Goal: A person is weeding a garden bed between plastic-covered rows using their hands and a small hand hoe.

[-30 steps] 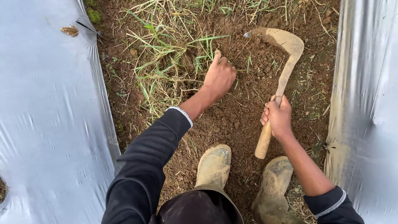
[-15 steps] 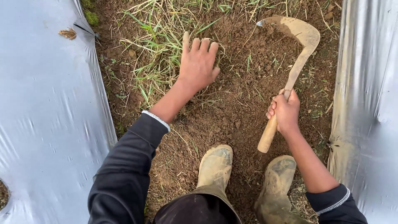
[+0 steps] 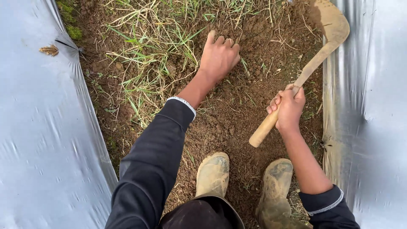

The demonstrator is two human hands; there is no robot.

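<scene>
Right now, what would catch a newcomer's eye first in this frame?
The curved sickle at upper right, its wooden handle in the grip of the right hand. Next, the left hand at top centre, fingers curled on the soil beside the grass. Silver plastic sheeting flanks the dirt strip on both sides.

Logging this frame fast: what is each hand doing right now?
Left hand: fingers curled, pressed on the grass and soil; whether it grips anything cannot be told.
Right hand: closed around the sickle's wooden handle.
</scene>
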